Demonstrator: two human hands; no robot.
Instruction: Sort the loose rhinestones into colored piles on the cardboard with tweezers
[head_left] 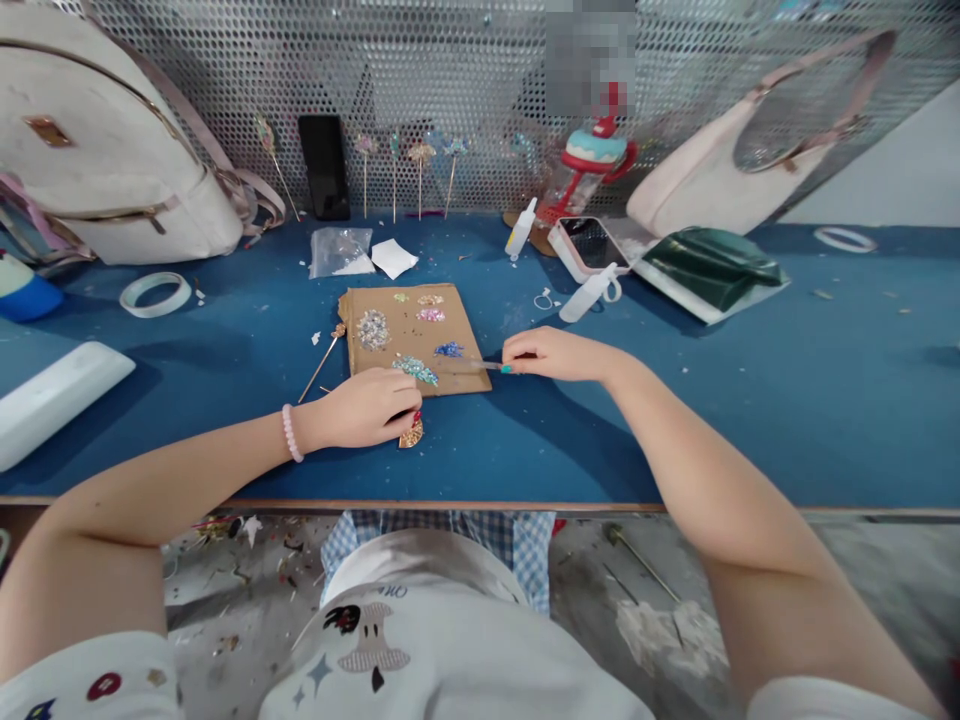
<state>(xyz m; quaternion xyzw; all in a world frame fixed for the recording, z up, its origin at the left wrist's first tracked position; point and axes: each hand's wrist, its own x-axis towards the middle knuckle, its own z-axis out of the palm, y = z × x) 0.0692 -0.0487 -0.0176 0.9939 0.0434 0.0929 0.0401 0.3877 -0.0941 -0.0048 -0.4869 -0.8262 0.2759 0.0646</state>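
The gold fan (411, 434) is just below the near edge of the brown cardboard (469, 320), over the blue surface (525, 450). I cannot tell if it touches the surface. The left grip (364, 408) is closed on the fan, pinching its top part. A pink bead bracelet (292, 433) goes around that wrist. The right grip (556, 355) is closed too, pinching a thin stick (480, 364). The stick reaches over the cardboard, near the dark blue bits (449, 349). More little piles lie on the cardboard: teal bits (415, 369) right by the left fingers, silver bits (373, 330) and pink bits (430, 315). A long pin (318, 368) lies on the left, its bumpy top by the cardboard's side.
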